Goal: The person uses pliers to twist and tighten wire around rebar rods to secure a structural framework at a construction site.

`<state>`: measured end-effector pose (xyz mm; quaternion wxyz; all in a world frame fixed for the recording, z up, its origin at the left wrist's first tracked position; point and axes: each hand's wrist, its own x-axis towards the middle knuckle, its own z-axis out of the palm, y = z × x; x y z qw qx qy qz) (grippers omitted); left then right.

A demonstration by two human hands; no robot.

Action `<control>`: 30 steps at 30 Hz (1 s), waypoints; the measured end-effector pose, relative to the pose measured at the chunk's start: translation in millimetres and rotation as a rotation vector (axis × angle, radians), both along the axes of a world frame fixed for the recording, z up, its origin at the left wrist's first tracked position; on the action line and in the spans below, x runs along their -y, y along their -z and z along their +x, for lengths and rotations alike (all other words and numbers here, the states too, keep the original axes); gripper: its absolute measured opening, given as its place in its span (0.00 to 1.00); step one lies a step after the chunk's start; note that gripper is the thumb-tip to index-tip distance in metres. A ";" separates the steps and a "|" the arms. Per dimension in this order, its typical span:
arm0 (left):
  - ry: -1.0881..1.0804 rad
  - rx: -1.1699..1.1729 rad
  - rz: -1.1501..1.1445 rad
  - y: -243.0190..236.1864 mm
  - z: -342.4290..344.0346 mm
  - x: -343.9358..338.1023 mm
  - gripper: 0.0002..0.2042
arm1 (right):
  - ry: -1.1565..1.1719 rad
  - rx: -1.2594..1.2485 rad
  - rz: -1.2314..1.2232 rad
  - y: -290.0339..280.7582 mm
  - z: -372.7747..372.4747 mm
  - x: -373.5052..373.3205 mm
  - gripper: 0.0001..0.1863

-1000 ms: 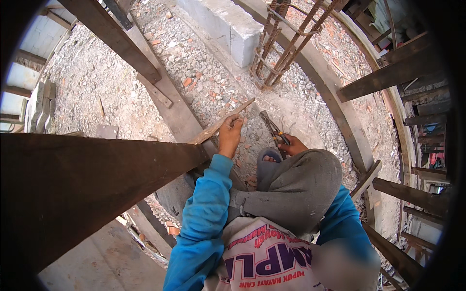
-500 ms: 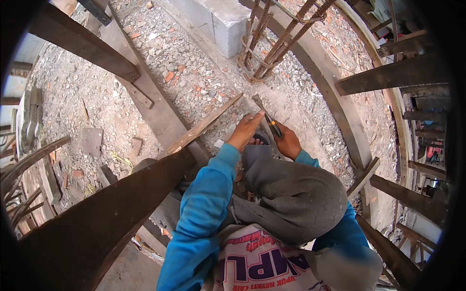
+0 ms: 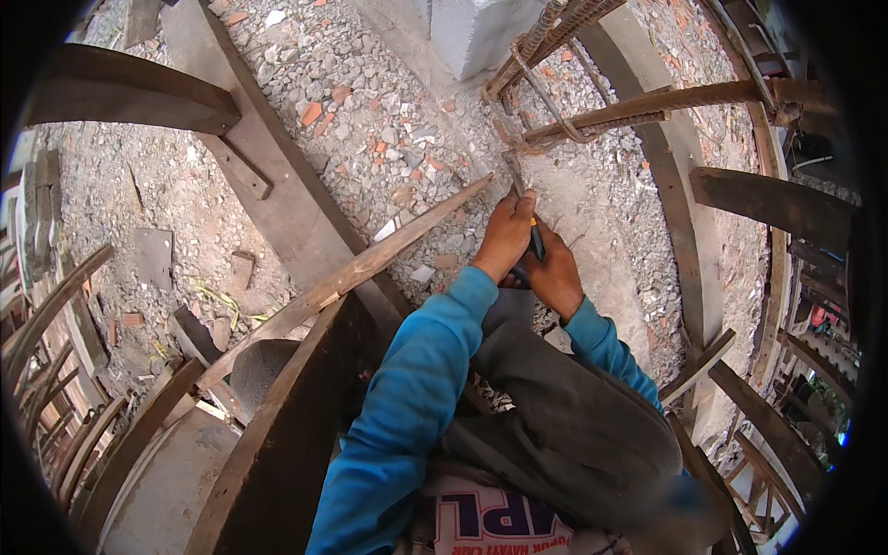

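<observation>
Pliers slanted between my two hands, head near the foot of the rusty rebar. Right hand gripped them by the dark, orange-marked end. Left hand touched them higher up, fingers bent; whether it gripped, I could not tell. Plank lay aslant to my left, across a board, tip near my left hand. Rubble all round; pale block beyond, beside the rebar.
</observation>
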<state>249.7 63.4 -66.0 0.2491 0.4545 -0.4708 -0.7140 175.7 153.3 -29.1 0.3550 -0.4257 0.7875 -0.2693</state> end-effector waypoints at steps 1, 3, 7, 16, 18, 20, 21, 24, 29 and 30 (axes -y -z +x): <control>-0.002 0.001 0.008 2.2 0.9 1.8 0.22 | 0.022 0.048 0.034 0.7 -0.1 1.2 0.29; 0.114 0.097 0.059 2.1 0.9 6.4 0.22 | 0.052 0.087 0.078 1.9 -2.4 0.0 0.29; 0.207 0.176 0.090 1.0 0.8 20.0 0.23 | 0.025 0.020 0.106 -2.1 2.5 3.7 0.30; 0.330 0.334 -0.137 -12.2 -2.7 34.2 0.23 | 0.144 0.177 0.099 -1.7 2.8 12.9 0.30; 0.309 0.353 -0.120 -12.5 -2.6 33.0 0.22 | 0.139 0.120 0.090 17.2 2.1 2.1 0.29; 0.313 0.364 -0.121 -10.3 -5.9 32.5 0.21 | 0.172 0.091 0.081 24.3 5.4 -9.0 0.26; 0.315 0.378 -0.125 -8.9 -6.2 31.2 0.21 | 0.170 0.095 0.087 25.9 4.4 -10.0 0.26; 0.303 0.422 -0.119 -10.6 -8.3 29.2 0.21 | 0.224 0.218 0.155 29.1 -2.1 -8.0 0.25; 0.195 0.276 -0.044 -4.7 -0.4 20.4 0.22 | 0.333 0.658 0.081 37.3 -1.6 -7.8 0.16; 0.176 0.183 0.101 -5.9 3.7 20.0 0.22 | 0.334 0.659 0.081 32.1 -2.8 -6.8 0.16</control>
